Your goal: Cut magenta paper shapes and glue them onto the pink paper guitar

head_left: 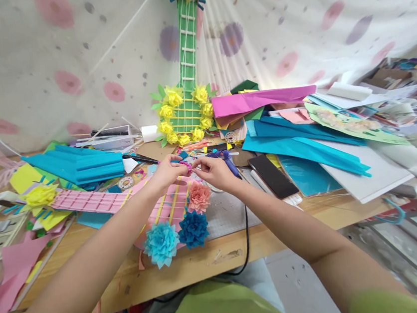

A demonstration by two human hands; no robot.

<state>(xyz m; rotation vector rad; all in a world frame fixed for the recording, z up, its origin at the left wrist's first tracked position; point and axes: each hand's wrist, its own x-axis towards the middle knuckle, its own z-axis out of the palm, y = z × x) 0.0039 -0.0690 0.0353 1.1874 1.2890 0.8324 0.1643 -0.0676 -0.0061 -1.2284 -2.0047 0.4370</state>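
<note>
Between my two hands is a small piece of magenta paper (186, 167), crumpled or folded, partly hidden by fingertips. My left hand (169, 173) pinches it from the left, and the fingers of my right hand (215, 172) close on its right side. Below them lies a pink paper guitar (169, 206) with yellow strings. A coral paper flower (199, 196), a dark blue paper flower (193, 229) and a light blue paper flower (162, 244) sit on its body. Just behind my right hand lies a blue glue gun (227, 160), its black cord running down over the table edge.
A green paper guitar (188, 73) with yellow flowers stands against the curtain (113, 47). Blue crepe paper (77, 164) lies left, with more blue sheets (297, 146) right. A black phone (274, 176) rests near my right forearm. The wooden table's front edge (133, 290) is close to me.
</note>
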